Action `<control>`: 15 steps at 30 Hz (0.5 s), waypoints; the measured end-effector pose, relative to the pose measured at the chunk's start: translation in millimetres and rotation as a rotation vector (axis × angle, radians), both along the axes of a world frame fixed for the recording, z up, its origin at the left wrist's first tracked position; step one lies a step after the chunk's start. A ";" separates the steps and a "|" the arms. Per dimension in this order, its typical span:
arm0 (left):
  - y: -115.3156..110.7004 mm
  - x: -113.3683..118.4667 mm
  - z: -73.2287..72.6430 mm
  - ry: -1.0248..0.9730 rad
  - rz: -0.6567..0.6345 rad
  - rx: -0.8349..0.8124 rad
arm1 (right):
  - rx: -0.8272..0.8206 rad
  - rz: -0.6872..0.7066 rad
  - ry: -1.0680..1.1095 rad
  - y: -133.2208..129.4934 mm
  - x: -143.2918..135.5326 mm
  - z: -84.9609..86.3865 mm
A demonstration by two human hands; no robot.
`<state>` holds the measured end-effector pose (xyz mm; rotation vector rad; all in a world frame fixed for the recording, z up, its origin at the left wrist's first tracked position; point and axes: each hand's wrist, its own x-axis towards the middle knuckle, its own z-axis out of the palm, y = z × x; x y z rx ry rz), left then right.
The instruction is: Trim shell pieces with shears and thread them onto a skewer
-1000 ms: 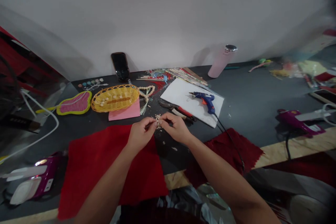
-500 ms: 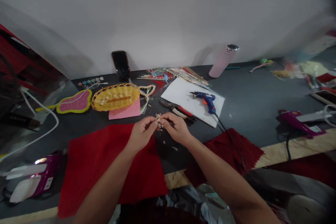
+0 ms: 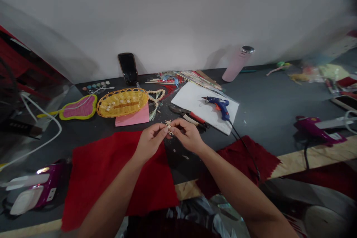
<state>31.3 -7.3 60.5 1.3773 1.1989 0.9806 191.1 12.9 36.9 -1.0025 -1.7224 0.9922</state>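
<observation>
The left hand (image 3: pixel 151 139) and right hand (image 3: pixel 186 134) pinch a bit (image 3: pixel 169 128), fingers closed; a slip could lose it in the pile (image 3: pixel 167 122).

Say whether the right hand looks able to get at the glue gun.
Probably yes: the glue gun lies uncovered on the white sheet, with just a red-handled tool lying between it and the right hand.

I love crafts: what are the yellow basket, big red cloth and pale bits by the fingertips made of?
Yellow basket: probably wicker or plastic, slightly glossy; woven, looped rim.
Red cloth: likely felt-like fabric, matte; no shine.
Pale bits: perhaps wood, being cream-coloured; too small to confirm.
</observation>
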 end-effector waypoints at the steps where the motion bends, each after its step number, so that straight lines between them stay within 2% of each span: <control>1: 0.2 -0.1 0.1 0.004 -0.001 0.001 | 0.001 -0.002 -0.004 0.0 0.0 0.2; 15: 1.4 0.0 -0.4 0.083 -0.027 0.064 | 0.011 -0.006 -0.032 1.7 -0.2 -1.1</control>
